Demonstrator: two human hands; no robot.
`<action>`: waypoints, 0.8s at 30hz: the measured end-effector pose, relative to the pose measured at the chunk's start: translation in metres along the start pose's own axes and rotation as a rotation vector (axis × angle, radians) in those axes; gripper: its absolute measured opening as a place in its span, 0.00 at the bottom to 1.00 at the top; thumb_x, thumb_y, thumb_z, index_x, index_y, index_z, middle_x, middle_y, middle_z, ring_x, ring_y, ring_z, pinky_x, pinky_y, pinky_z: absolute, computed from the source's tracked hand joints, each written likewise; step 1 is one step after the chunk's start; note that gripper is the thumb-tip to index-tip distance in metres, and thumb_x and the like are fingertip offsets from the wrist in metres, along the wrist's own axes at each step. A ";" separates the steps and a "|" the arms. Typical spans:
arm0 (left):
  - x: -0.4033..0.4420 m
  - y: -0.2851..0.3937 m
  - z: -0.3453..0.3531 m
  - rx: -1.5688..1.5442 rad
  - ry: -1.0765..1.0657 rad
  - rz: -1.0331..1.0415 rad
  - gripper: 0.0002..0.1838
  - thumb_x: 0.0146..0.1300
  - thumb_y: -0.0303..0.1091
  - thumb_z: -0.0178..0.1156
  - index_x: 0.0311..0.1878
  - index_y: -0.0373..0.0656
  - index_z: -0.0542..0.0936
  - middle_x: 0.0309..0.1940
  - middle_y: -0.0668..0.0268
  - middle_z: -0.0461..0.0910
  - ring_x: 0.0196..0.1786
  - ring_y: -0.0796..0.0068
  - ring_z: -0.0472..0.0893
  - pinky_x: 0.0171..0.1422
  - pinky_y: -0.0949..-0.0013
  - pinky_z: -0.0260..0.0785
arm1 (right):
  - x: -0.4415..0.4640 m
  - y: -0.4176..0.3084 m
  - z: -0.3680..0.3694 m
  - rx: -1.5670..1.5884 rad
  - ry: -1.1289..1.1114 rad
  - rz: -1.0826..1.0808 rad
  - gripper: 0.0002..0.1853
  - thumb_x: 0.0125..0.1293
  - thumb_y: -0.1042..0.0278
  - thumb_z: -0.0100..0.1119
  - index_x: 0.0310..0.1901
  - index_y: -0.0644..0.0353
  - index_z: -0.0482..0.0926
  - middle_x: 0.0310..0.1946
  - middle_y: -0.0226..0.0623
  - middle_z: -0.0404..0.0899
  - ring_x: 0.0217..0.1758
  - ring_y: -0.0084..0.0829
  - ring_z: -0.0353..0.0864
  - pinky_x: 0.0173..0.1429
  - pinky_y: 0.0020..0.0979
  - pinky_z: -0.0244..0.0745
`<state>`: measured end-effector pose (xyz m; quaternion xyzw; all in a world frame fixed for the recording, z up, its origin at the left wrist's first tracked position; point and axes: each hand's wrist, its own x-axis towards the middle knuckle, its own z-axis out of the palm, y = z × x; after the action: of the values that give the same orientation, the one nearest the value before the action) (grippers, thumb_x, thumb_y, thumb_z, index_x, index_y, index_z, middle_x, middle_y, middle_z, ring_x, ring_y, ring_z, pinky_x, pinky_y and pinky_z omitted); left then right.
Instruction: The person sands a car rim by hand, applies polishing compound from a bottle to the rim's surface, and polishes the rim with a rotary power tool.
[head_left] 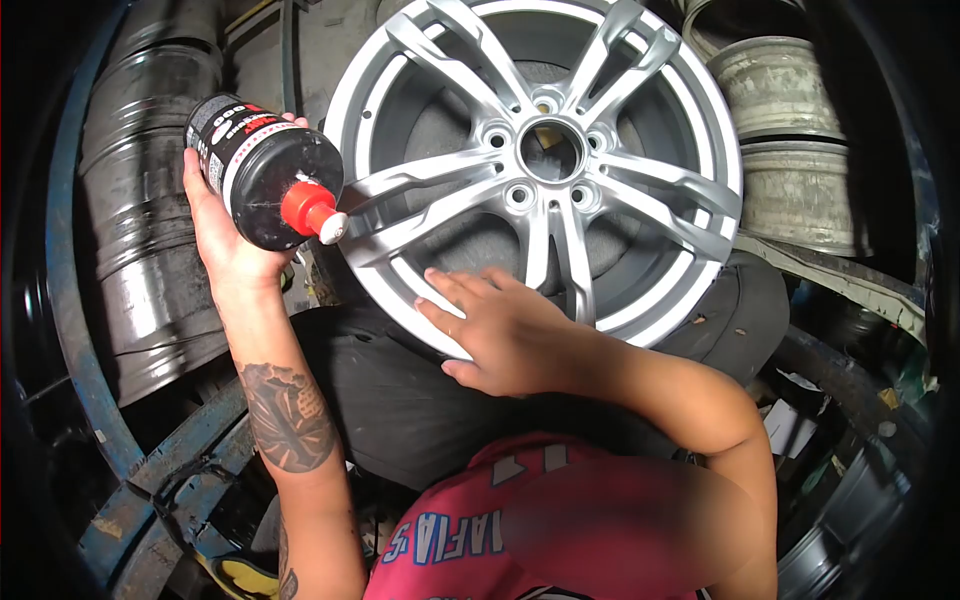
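A silver alloy wheel rim (470, 205) with paired spokes lies face up across my lap. My left hand (240, 235) is wrapped around a black bottle of polishing compound (262, 185), held tilted to the left of the rim. The bottle's red cap with its white tip (318, 212) points down toward the rim's left edge. My right hand (505, 325) rests with its fingers spread on the near left part of the rim's lip; nothing shows in it.
Stacked wheel rims (145, 230) stand behind a blue metal frame (65, 240) on the left. More worn rims (795, 150) are piled at the right. Dark trousers (390, 400) lie beneath the rim. A yellow and black item (245, 577) sits at the lower left.
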<state>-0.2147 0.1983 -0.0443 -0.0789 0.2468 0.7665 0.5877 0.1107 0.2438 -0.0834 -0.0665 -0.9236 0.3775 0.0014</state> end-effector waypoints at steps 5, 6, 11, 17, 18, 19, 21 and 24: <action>0.002 0.004 0.001 -0.007 0.055 -0.003 0.47 0.77 0.67 0.55 0.78 0.30 0.66 0.72 0.38 0.75 0.73 0.40 0.76 0.80 0.38 0.70 | -0.008 0.005 -0.003 -0.011 -0.047 -0.006 0.39 0.68 0.52 0.69 0.74 0.69 0.74 0.76 0.66 0.71 0.79 0.55 0.74 0.80 0.55 0.66; 0.002 0.005 0.000 -0.016 0.080 -0.011 0.47 0.78 0.68 0.54 0.78 0.30 0.67 0.71 0.38 0.75 0.73 0.39 0.76 0.80 0.36 0.70 | -0.005 0.004 -0.001 -0.007 -0.023 -0.002 0.39 0.68 0.52 0.69 0.74 0.69 0.75 0.76 0.66 0.71 0.79 0.55 0.74 0.80 0.55 0.66; 0.000 0.009 -0.005 0.016 -0.002 -0.012 0.46 0.78 0.61 0.58 0.81 0.30 0.63 0.76 0.37 0.69 0.76 0.40 0.71 0.82 0.40 0.67 | -0.008 0.006 0.007 -0.054 -0.014 -0.004 0.38 0.68 0.50 0.68 0.73 0.68 0.76 0.76 0.65 0.71 0.78 0.54 0.74 0.79 0.53 0.67; 0.004 0.019 -0.013 0.021 0.002 -0.043 0.44 0.77 0.63 0.57 0.80 0.33 0.68 0.76 0.39 0.70 0.78 0.40 0.70 0.83 0.38 0.65 | -0.001 0.006 0.022 -0.100 0.016 0.023 0.38 0.68 0.50 0.68 0.73 0.67 0.77 0.77 0.64 0.71 0.76 0.51 0.76 0.77 0.50 0.68; 0.005 0.019 -0.013 0.004 0.005 -0.057 0.44 0.76 0.63 0.58 0.79 0.34 0.68 0.76 0.40 0.70 0.78 0.40 0.70 0.84 0.38 0.65 | -0.005 0.007 0.015 -0.127 -0.041 0.021 0.38 0.67 0.49 0.68 0.74 0.65 0.77 0.78 0.63 0.71 0.76 0.51 0.76 0.77 0.49 0.68; 0.006 0.019 -0.012 -0.013 0.009 -0.072 0.44 0.76 0.63 0.58 0.79 0.35 0.68 0.76 0.40 0.70 0.79 0.40 0.69 0.84 0.37 0.64 | -0.007 0.007 0.010 -0.128 -0.051 0.029 0.38 0.67 0.49 0.68 0.73 0.64 0.77 0.78 0.63 0.71 0.76 0.51 0.76 0.76 0.48 0.69; 0.005 0.018 -0.011 -0.040 0.021 -0.074 0.44 0.76 0.63 0.58 0.79 0.35 0.69 0.76 0.40 0.70 0.78 0.40 0.69 0.83 0.37 0.65 | -0.010 0.008 0.006 -0.130 -0.078 0.030 0.37 0.67 0.48 0.67 0.73 0.63 0.78 0.78 0.62 0.71 0.76 0.50 0.76 0.76 0.48 0.69; 0.006 0.014 -0.005 -0.055 0.062 -0.051 0.44 0.75 0.63 0.58 0.79 0.35 0.69 0.75 0.39 0.70 0.78 0.39 0.69 0.82 0.37 0.66 | -0.001 0.000 0.015 -0.125 0.041 0.048 0.35 0.67 0.50 0.67 0.72 0.62 0.79 0.77 0.62 0.72 0.76 0.50 0.76 0.76 0.48 0.69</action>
<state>-0.2300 0.1986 -0.0468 -0.1253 0.2416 0.7549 0.5967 0.1114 0.2327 -0.0942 -0.0964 -0.9433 0.3176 0.0072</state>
